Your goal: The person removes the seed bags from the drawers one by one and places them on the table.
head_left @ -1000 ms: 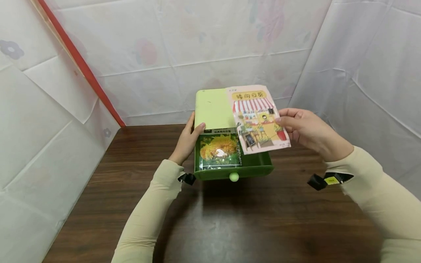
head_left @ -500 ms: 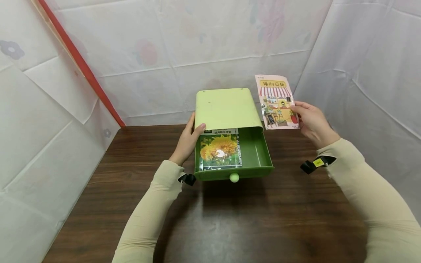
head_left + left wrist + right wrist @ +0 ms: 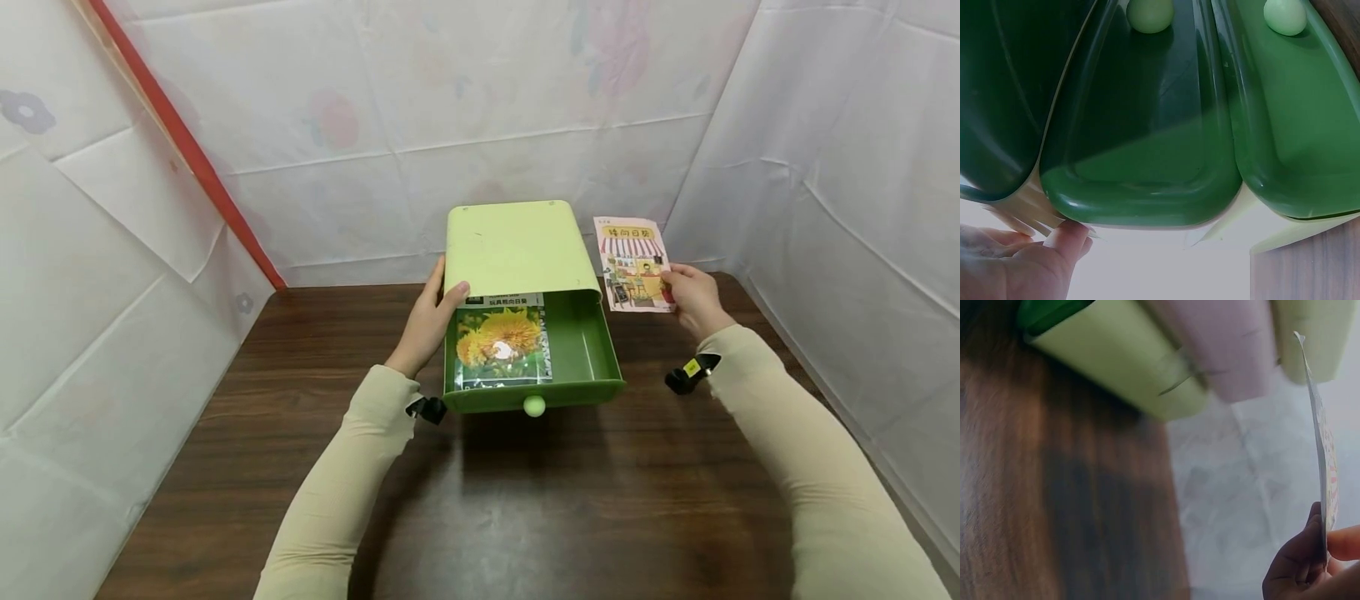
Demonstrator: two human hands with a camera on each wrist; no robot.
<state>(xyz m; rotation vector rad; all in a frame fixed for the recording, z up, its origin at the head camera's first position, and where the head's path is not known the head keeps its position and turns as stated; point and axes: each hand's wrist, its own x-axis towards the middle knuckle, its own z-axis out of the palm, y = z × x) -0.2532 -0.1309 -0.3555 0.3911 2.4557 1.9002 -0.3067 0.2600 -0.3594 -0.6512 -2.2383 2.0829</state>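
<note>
A stacked drawer unit with a light-green top [image 3: 517, 246] stands on the table, its top green drawer [image 3: 581, 342] pulled out. Inside that drawer, on the left, lies a seed packet with yellow flowers [image 3: 498, 337], its upper end hidden under the shell. My left hand [image 3: 427, 327] rests against the unit's left side, thumb on the top near the front edge. To the right of the unit, my right hand [image 3: 697, 302] pinches a pink seed packet with a striped awning [image 3: 630, 265] by its right edge, thumb in front. The right wrist view has this packet edge-on.
Two lower drawers, a middle green front [image 3: 1147, 125] and another green front [image 3: 1304, 106], are pushed in under the open one. Dark wooden table [image 3: 600, 517] surrounds the unit. White patterned sheets [image 3: 337, 92] hang behind and at both sides.
My right hand has carried the pink seed packet from over the open drawer to the right of the unit, then lower. My left hand has stayed in place.
</note>
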